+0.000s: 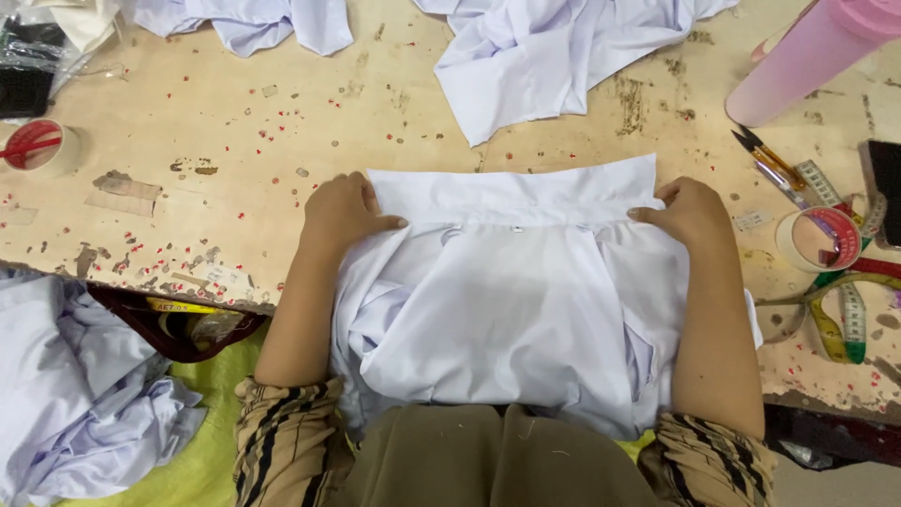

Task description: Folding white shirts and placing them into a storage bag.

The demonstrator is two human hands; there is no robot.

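- On the worn workbench (pixel 282 113), a white shirt (pixel 511 310) lay face down, its body hanging over the near edge toward the person's lap, its collar (pixel 511 192) spread flat and pointing away.
- Left hand (pixel 343 214): fingers curled and closed over the left end of the collar seam, thumb lying across the cloth, pinning it to the bench.
- Right hand (pixel 690 211): likewise curled, fingertips pressed on the right end of the collar; whether it pinched the cloth or only pressed could not be told.
- Step judged in hand: squaring and flattening the collar line, both ends held level. Next move would call for even tension on both sides so the yoke stayed smooth.
- Shirt cloth: thin, matte, faintly bluish white, softly creased at the sleeves; collar band crisper, straight-edged; one small pale button showed at mid-yoke.
- Bench top: pale, scuffed, stained, dotted with tiny red flecks.
- Further white garments (pixel 563 56) lay crumpled at the far edge, another heap (pixel 84 394) low at the left.
- To the right: a pink cylinder (pixel 812 56), small snips (pixel 765 161), a tape roll (pixel 821 239), a coiled measuring tape (pixel 845 319).
- A second tape roll (pixel 38 148) sat at far left.
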